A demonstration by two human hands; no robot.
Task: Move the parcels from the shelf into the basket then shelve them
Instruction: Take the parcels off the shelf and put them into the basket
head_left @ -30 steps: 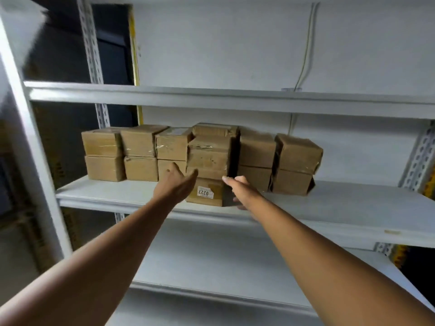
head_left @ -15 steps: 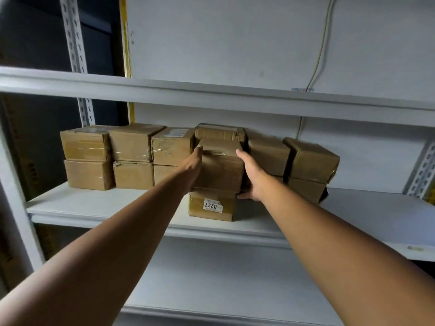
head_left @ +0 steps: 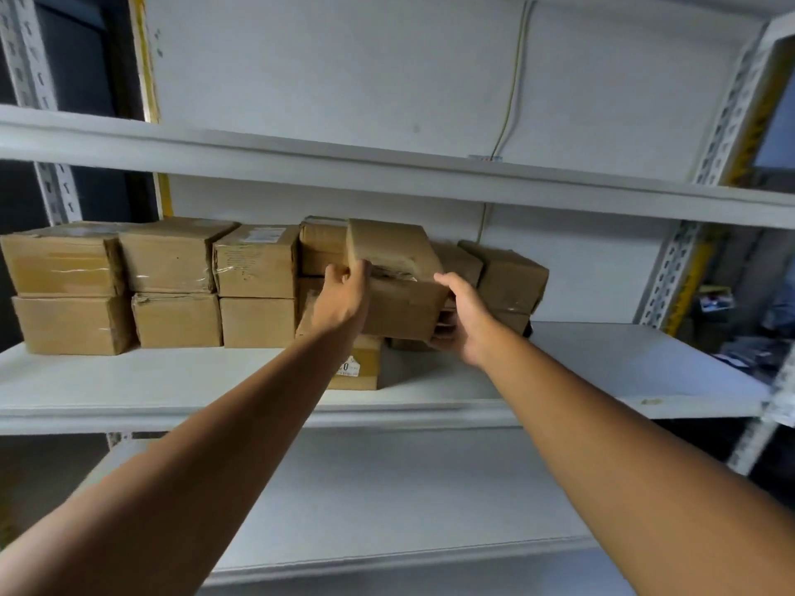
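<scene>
Several brown cardboard parcels stand in two-high stacks along the white middle shelf [head_left: 129, 385]. I hold one parcel [head_left: 395, 277] tilted and lifted off the stack's front. My left hand [head_left: 342, 301] grips its left edge, fingers curled over the top corner. My right hand [head_left: 462, 318] grips its right side, fingers under its lower edge. Below it sits a labelled parcel [head_left: 359, 365] at the shelf front, partly hidden by my left wrist. No basket is in view.
An upper shelf [head_left: 387, 165] runs close above the stacks. A lower shelf [head_left: 387, 509] lies beneath my arms. Perforated uprights [head_left: 671, 273] stand at the right and left. Dark clutter [head_left: 731, 320] sits beyond the right upright. A yellow cable [head_left: 514, 79] runs down the back wall.
Both hands have closed on the front upper parcel and raised it, tilting it off the labelled parcel below. The camera has moved closer.
</scene>
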